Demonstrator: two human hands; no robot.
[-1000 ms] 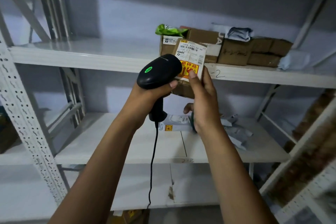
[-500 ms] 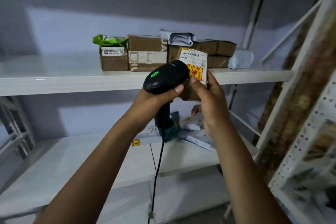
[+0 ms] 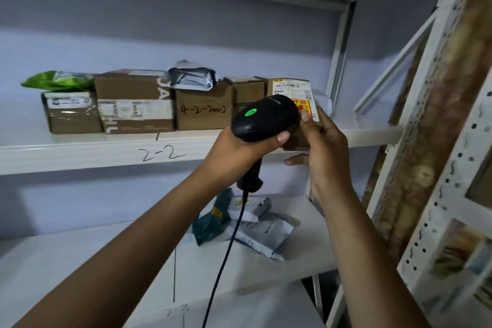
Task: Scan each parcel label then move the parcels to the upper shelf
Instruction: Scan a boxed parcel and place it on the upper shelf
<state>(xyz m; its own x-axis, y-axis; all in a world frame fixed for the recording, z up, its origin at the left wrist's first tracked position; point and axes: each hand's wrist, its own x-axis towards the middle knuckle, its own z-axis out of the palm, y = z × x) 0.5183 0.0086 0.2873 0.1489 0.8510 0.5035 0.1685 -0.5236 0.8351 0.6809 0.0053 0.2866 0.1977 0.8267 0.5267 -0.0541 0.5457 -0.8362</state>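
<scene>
My left hand point(image 3: 239, 146) grips a black corded barcode scanner point(image 3: 262, 117) with a green light on top. Its head points at a small brown parcel point(image 3: 292, 89) that carries a white and yellow label. My right hand point(image 3: 323, 146) holds this parcel from the right, thumb on the label, at the front edge of the upper shelf point(image 3: 80, 152). Several cardboard boxes point(image 3: 134, 101) and a green bag point(image 3: 57, 80) stand in a row on that shelf. Soft mailer bags point(image 3: 255, 229) lie on the lower shelf point(image 3: 106, 261).
A grey mailer bag point(image 3: 191, 76) lies on top of the boxes. White perforated uprights point(image 3: 436, 168) of a neighbouring rack rise at the right. The scanner's cable point(image 3: 226, 253) hangs down in front of the lower shelf. The upper shelf's left end is bare.
The view has swung right and closer to the shelf. Both hands with the scanner and the parcel have moved right, toward the right end of the box row.
</scene>
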